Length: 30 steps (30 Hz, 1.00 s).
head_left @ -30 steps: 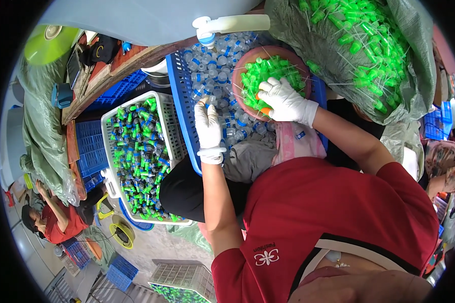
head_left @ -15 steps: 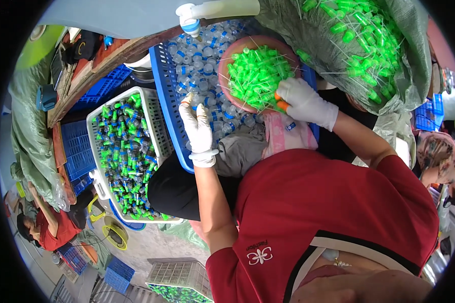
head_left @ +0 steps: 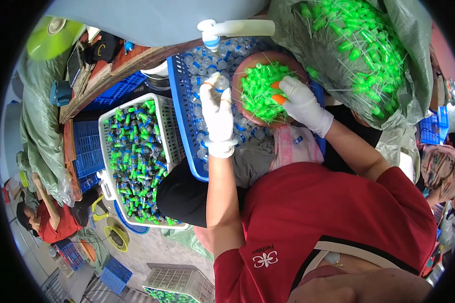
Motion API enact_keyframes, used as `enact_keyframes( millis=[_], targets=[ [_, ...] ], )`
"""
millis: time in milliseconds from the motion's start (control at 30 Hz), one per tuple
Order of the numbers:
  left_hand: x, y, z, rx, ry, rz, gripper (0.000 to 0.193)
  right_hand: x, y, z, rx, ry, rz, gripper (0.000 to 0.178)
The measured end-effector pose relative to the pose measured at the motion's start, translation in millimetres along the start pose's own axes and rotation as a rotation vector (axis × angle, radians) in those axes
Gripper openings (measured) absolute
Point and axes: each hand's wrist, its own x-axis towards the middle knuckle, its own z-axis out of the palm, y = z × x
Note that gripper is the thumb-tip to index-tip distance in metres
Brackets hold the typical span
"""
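Observation:
My left hand (head_left: 218, 118), in a white glove, is raised over a blue basket (head_left: 181, 108) of small clear plastic bottles with blue bands. A clear bottle (head_left: 221, 83) shows between its thumb and forefinger, apparently pinched there. My right hand (head_left: 306, 106), white-gloved with orange fingertip covers, reaches over the right side of a pink bowl (head_left: 245, 110). Its orange tips stand apart at a heap of bright green dropper caps (head_left: 262, 91) with thin clear stems. I see no cap between them.
A white basket (head_left: 105, 151) of green-capped bottles stands at left. At upper right, a grey-green sack (head_left: 414, 76) holds more green caps. A white pipe with a tap (head_left: 237, 29) juts above the blue basket. Another person (head_left: 50, 222) sits at far left.
The whole view has shifted a little. My left hand has risen from among the bottles, and a bottle now shows at its fingertips. My right hand has moved slightly further over the bowl.

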Motion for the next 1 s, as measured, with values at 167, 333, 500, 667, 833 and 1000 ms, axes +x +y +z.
enact_keyframes(
  millis=[167,333,500,667,833,1000],
  targets=[
    [30,12,13,0.051,0.051,0.053,0.043,40,-47,-45,0.095,0.189,-0.122,0.032],
    [40,14,20,-0.015,0.068,0.135,0.045,66,-74,-75,0.140,0.392,-0.192,0.032],
    [44,9,23,-0.027,0.095,0.107,0.045,83,-89,-87,0.191,0.407,-0.056,0.032],
    [49,13,26,-0.125,0.107,0.150,0.046,83,-71,-77,0.024,0.402,-0.100,0.033],
    [48,6,23,-0.137,0.097,0.092,0.044,83,-69,-77,-0.011,0.351,-0.093,0.031],
    [47,7,24,-0.155,0.087,0.047,0.043,84,-68,-76,0.002,0.346,-0.080,0.029]
  ],
)
